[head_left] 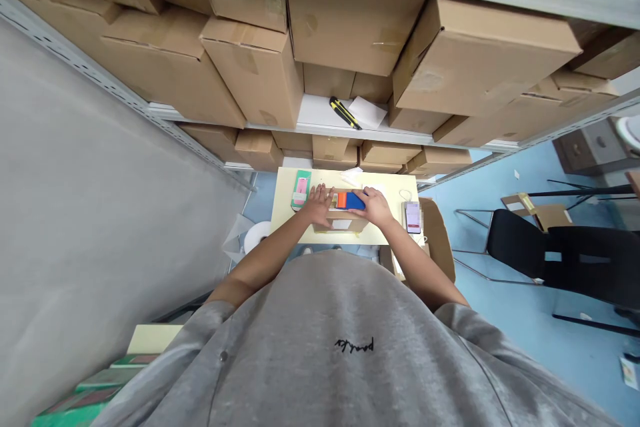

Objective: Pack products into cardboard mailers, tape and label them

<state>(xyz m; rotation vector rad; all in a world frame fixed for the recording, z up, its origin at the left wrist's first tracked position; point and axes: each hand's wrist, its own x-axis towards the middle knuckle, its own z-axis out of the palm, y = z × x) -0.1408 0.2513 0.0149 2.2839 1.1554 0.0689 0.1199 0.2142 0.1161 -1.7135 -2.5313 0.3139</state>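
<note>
A small open cardboard box (345, 221) sits on a pale yellow table (290, 230). My left hand (318, 204) rests flat on the box's left side, fingers stretched out. My right hand (376, 205) grips the right end of an orange and blue packet (349, 200) held over the box opening. A green packet with a pink item (301, 190) lies at the table's left. A phone (413, 216) with a lit screen lies at the table's right.
Metal shelves stacked with cardboard boxes (350, 20) rise behind the table. A yellow-black utility knife (344, 112) and a white paper lie on a shelf. A black chair (565, 257) stands right on the blue floor. A grey wall is at left. Green packets (95, 393) lie near bottom left.
</note>
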